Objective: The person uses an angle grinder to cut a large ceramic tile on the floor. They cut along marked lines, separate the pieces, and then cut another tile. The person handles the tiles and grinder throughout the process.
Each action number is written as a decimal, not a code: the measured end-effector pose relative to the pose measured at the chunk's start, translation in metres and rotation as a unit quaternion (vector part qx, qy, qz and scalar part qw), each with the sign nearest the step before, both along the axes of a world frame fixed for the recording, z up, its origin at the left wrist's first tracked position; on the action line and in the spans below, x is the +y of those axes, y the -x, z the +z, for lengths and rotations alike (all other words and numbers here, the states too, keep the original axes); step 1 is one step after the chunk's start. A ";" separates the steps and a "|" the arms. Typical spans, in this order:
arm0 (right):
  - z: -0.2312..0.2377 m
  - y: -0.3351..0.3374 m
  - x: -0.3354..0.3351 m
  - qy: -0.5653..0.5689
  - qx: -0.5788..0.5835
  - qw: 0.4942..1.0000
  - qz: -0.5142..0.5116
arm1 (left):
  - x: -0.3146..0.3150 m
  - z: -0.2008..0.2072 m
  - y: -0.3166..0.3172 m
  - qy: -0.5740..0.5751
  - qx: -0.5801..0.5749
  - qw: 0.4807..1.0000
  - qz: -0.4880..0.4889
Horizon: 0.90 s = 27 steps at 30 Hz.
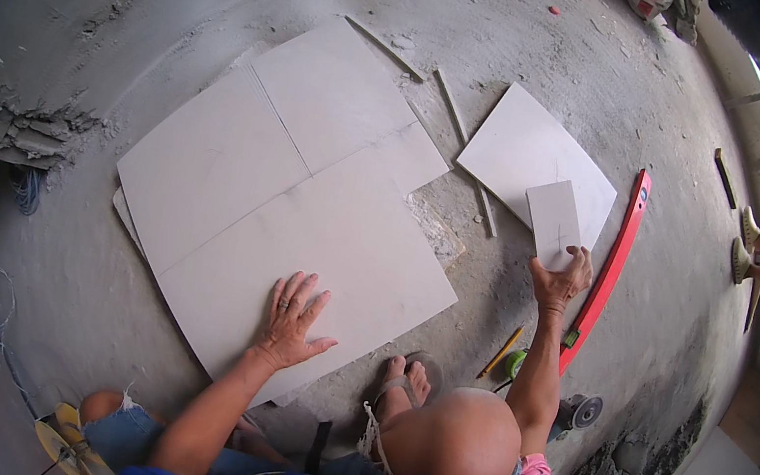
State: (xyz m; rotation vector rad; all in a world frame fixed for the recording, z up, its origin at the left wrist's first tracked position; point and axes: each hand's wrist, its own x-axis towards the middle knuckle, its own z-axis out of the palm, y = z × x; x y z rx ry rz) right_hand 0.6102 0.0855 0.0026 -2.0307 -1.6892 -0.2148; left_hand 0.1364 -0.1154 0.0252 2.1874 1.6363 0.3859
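Observation:
My left hand lies flat, fingers spread, on the near part of a large pale tile. Pencil-like lines or seams run between this tile and the other pale tiles beyond it. With my right hand I grip the near edge of a small rectangular tile piece that has a dark mark on it. This piece overlaps a bigger cut tile on the floor; whether the two touch I cannot tell.
A long red spirit level lies right of my right hand. Close to my knee are a yellow pencil, a small green object and an angle grinder. Narrow tile strips lie beyond. Another person's feet show at far right.

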 end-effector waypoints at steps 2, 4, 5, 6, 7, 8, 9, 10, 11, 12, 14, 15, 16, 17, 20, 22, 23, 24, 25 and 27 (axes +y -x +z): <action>-0.009 -0.005 0.015 -0.004 0.004 0.999 -0.032 | -0.007 0.000 0.010 -0.049 -0.001 0.992 0.114; -0.011 0.003 0.027 0.036 0.049 0.997 -0.042 | -0.022 0.000 0.031 -0.047 0.019 0.961 0.273; -0.012 0.009 0.033 0.057 0.072 0.995 -0.046 | -0.033 -0.003 0.042 -0.035 0.022 0.932 0.360; -0.013 0.012 0.037 0.071 0.065 0.995 -0.040 | -0.045 -0.007 0.056 -0.017 0.032 0.901 0.432; -0.016 0.016 0.040 0.048 0.034 0.998 -0.037 | -0.057 -0.010 0.071 0.000 0.042 0.864 0.501; -0.019 0.020 0.045 0.024 0.004 0.999 -0.036 | -0.069 -0.013 0.085 0.019 0.057 0.831 0.554; -0.023 0.022 0.048 0.001 -0.026 0.999 -0.037 | -0.084 -0.014 0.096 0.038 0.072 0.795 0.601; -0.016 0.028 0.057 -0.014 0.017 1.000 -0.007 | -0.098 -0.013 0.104 0.061 0.101 0.761 0.638; -0.015 0.040 0.071 -0.037 0.119 0.992 0.034 | -0.106 -0.017 0.107 0.085 0.120 0.733 0.664; -0.011 0.056 0.085 -0.064 0.207 0.974 0.069 | -0.112 -0.011 0.105 0.108 0.090 0.706 0.694; 0.012 0.136 0.121 -0.015 0.334 0.934 0.124 | -0.134 -0.018 0.113 0.115 0.003 0.644 0.756; 0.014 0.166 0.136 0.017 0.368 0.915 0.164 | -0.141 -0.027 0.118 0.123 -0.146 0.602 0.775; 0.016 0.183 0.148 0.105 0.387 0.901 0.167 | -0.122 -0.018 0.101 0.143 -0.238 0.577 0.768; 0.013 0.213 0.158 0.146 0.403 0.886 0.176 | -0.134 -0.035 0.111 0.137 -0.281 0.558 0.769; 0.008 0.273 0.157 0.268 0.343 0.868 0.239 | -0.184 -0.116 0.171 0.135 -0.449 0.545 0.695; 0.015 0.263 0.139 0.313 0.315 0.863 0.241 | -0.156 -0.118 0.147 0.148 -0.565 0.500 0.639; 0.013 0.251 0.134 0.317 0.304 0.865 0.242 | -0.135 -0.108 0.125 0.158 -0.596 0.474 0.629; 0.012 0.247 0.130 0.320 0.317 0.862 0.231 | -0.125 -0.102 0.118 0.160 -0.609 0.462 0.625; 0.011 0.240 0.128 0.324 0.330 0.859 0.220 | -0.115 -0.100 0.109 0.166 -0.621 0.453 0.618; 0.005 0.233 0.124 0.330 0.357 0.849 0.205 | -0.106 -0.094 0.104 0.168 -0.635 0.442 0.610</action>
